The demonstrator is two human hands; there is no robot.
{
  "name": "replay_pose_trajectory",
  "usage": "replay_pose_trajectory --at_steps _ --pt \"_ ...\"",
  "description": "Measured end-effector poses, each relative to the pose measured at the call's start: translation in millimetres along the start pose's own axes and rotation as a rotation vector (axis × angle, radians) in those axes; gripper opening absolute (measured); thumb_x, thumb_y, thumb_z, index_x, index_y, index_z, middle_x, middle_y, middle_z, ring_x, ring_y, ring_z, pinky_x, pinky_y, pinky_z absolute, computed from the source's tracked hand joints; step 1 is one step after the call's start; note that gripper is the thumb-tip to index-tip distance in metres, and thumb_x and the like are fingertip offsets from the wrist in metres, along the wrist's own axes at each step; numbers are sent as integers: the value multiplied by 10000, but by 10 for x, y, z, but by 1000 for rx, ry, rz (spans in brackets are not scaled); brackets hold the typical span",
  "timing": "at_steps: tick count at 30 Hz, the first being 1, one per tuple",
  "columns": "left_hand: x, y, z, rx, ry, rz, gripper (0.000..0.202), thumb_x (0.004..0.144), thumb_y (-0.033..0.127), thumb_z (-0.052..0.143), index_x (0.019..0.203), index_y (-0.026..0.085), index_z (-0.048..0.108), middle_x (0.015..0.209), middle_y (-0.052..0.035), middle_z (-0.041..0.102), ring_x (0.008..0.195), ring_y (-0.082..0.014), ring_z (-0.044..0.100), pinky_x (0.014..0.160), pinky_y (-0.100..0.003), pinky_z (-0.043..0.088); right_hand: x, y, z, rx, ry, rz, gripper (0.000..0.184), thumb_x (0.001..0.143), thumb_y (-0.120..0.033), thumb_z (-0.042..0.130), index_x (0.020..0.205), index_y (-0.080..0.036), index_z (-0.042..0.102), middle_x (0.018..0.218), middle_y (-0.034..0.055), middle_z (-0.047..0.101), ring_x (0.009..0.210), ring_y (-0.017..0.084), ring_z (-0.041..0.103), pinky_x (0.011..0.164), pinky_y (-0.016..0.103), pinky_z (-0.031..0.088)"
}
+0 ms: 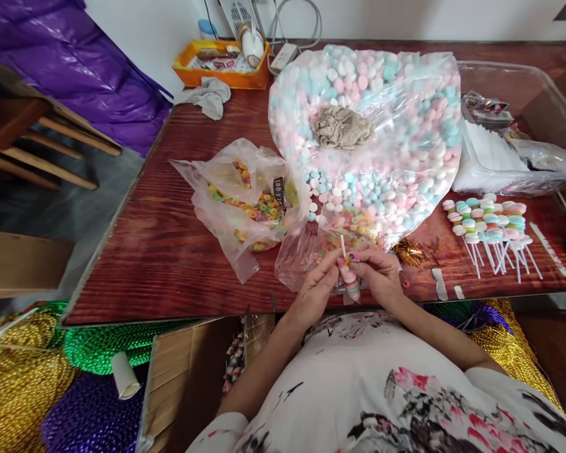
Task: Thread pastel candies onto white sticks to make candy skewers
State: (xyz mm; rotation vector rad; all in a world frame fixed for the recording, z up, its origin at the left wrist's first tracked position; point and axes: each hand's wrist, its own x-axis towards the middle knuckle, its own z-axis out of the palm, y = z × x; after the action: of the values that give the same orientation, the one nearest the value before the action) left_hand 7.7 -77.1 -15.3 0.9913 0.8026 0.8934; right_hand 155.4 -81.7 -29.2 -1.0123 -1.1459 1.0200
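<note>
Close to the table's front edge, my left hand [319, 280] and my right hand [380, 274] meet around a candy stick [351, 286], a white stick threaded with pastel pieces that hang downward. The bare end of the stick points up between my fingers. Both hands are closed, fingertips pinched at its neck, where a bit of yellow shows. Just beyond lies an open clear bag of small coloured rings [358, 229]. Behind it a large clear bag of pink, white and blue round pieces [396, 126] carries a crumpled beige cloth [343, 128].
Several similar candy sticks [488, 220] lie at right, near gold ties [412, 253]. A clear plastic bin [509, 182] stands behind them. At left are another bag of coloured rings [249, 201] and an orange tray [221, 78]. Bead strands and a cardboard box [179, 377] sit below.
</note>
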Motion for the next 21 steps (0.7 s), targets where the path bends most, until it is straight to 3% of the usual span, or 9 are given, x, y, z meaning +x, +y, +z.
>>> replay_pose_trajectory --at_steps 3,6,10,12,14,16,18,20,21 --pt "-48 -9 -49 154 -3 1 364 906 509 605 1009 170 687 837 -36 674 798 -169 636 781 -293 500 -38 37 -26 -113 16 -107 69 835 -235 720 841 -284 768 739 -8 612 706 142 566 646 295 464" --pt "-81 34 -27 234 -67 -15 353 943 500 548 819 172 594 689 4 609 625 -129 595 694 -273 487 -55 39 -32 -222 16 -292 140 862 -172 661 887 -272 755 735 -3 613 672 133 564 611 287 464" --pt "-98 40 8 159 -232 -184 417 971 556 449 778 187 472 563 42 539 466 -96 535 548 -226 427 -12 -19 -43 -385 -24 -449 159 870 -132 623 884 -245 734 747 13 628 662 134 581 604 291 478" --pt "-80 18 -7 100 -235 -281 430 936 584 500 770 188 465 552 58 503 418 -80 481 461 -198 362 24 -63 -80 -390 -40 -449 172 891 -135 595 921 -247 722 757 15 628 667 135 597 596 281 495" --pt "-44 -1 -39 29 -185 -324 457 876 599 587 729 182 473 574 60 479 407 -58 411 413 -183 299 66 -124 -163 -433 -75 -474 245 915 -136 553 1065 -264 698 897 46 670 779 153 646 655 295 528" --pt "-5 -3 -79 -42 -138 -323 499 800 616 669 669 174 478 574 57 453 425 -49 361 408 -181 275 125 -196 -284 -610 -212 -601 358 921 -152 543 1228 -305 641 1179 85 669 1044 209 645 823 369 537" --pt "21 12 -122 -95 -165 -320 549 726 640 723 603 173 460 538 56 418 446 -59 367 433 -194 304 196 -261 -403 -861 -436 -808 411 922 -184 567 1304 -332 599 1372 59 608 1273 261 532 991 452 458" --pt "18 38 -166 -91 -289 -360 579 705 648 732 551 175 437 505 51 395 453 -71 377 462 -215 331 251 -315 -478 -983 -628 -961 367 941 -220 576 1298 -300 601 1354 25 639 1340 257 471 1050 462 399" --pt "7 52 -189 -64 -372 -392 583 720 645 721 535 175 431 502 43 402 457 -74 376 472 -222 330 264 -339 -493 -992 -668 -955 318 955 -243 571 1265 -297 613 1286 -2 680 1320 225 489 1047 437 398"
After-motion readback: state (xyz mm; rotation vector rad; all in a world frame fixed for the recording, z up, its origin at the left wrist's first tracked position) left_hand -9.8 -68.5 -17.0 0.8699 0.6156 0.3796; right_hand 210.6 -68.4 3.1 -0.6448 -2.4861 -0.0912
